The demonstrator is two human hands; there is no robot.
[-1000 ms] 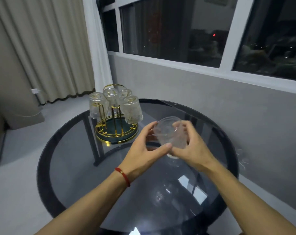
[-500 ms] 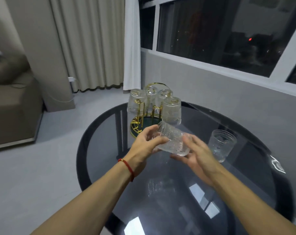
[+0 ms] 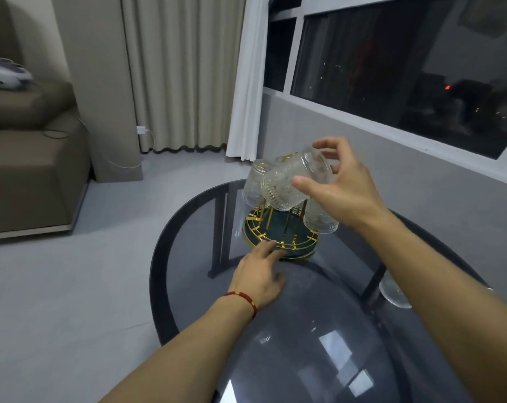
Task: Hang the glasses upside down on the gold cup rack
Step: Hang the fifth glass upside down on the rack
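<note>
My right hand [image 3: 343,189] grips a ribbed clear glass [image 3: 293,181], tilted on its side with the mouth pointing down-left, just above the gold cup rack [image 3: 278,237]. The rack has a round green base and gold prongs. Inverted glasses hang on it: one at the back left [image 3: 253,184] and one at the right [image 3: 319,221]; others are hidden behind the held glass. My left hand [image 3: 259,274] lies open on the table, fingertips touching the rack's front rim. Another glass [image 3: 393,292] stands on the table, partly hidden behind my right forearm.
The rack sits at the far side of a round dark glass table [image 3: 188,242]. A grey wall and window run behind it on the right. A brown sofa [image 3: 28,170] stands on the left, and curtains [image 3: 182,71] hang at the back.
My left hand let go of the glass and dropped to the rack's rim. My right hand lifted the glass up over the rack. The view swung left.
</note>
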